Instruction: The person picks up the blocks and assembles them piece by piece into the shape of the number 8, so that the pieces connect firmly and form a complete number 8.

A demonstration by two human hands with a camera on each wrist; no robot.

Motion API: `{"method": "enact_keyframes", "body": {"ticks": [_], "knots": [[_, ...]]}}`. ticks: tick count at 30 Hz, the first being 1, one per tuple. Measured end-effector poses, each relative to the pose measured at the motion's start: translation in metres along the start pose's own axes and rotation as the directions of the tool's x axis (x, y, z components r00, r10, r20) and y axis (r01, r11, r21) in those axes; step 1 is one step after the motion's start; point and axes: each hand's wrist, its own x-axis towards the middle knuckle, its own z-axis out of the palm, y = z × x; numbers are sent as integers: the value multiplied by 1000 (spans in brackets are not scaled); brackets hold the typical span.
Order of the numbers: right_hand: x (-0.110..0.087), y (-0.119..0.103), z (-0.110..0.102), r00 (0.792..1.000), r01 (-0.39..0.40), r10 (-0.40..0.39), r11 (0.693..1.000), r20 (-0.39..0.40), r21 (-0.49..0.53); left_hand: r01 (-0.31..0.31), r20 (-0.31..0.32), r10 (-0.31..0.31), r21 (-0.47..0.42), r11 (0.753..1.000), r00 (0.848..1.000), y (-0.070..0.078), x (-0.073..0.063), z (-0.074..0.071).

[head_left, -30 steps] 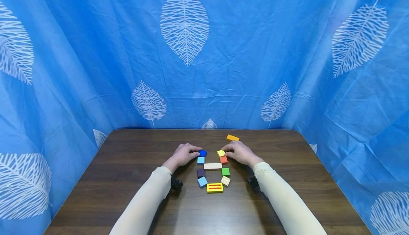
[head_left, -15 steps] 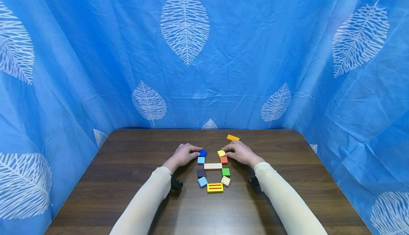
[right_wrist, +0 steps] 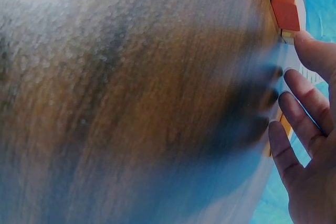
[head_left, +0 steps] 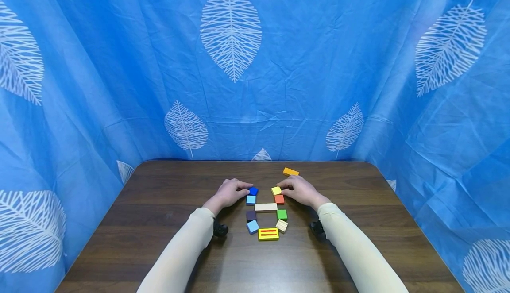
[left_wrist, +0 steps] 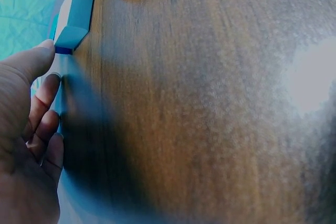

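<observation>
Blocks lie in a rounded outline on the brown table in the head view. At its upper left, my left hand (head_left: pixel 229 193) pinches a dark blue block (head_left: pixel 253 191) between thumb and index finger. My right hand (head_left: pixel 299 190) pinches a yellow block (head_left: pixel 276 190) opposite, the same way. Below these lie a light blue block (head_left: pixel 250 200) and a red block (head_left: pixel 279 199). In the left wrist view the light blue block (left_wrist: pixel 74 18) mostly hides the dark blue one. The red block (right_wrist: pixel 286 3) covers most of the yellow one in the right wrist view.
A long pale block (head_left: pixel 265 207) bridges the outline's middle. Lower down are a dark block (head_left: pixel 251 215), a green block (head_left: pixel 282 214), a second light blue block (head_left: pixel 253 227), a striped wooden block (head_left: pixel 281 226) and a yellow-and-red block (head_left: pixel 268 234). An orange block (head_left: pixel 291 171) lies behind my right hand.
</observation>
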Motion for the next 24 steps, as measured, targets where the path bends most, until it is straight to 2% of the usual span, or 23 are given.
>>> {"method": "enact_keyframes", "body": {"ticks": [24], "knots": [[0,0,0,1000,2,-2,1000,-4,9,9,-1,-9,4,1000,1000,2,-1,-1]]}}
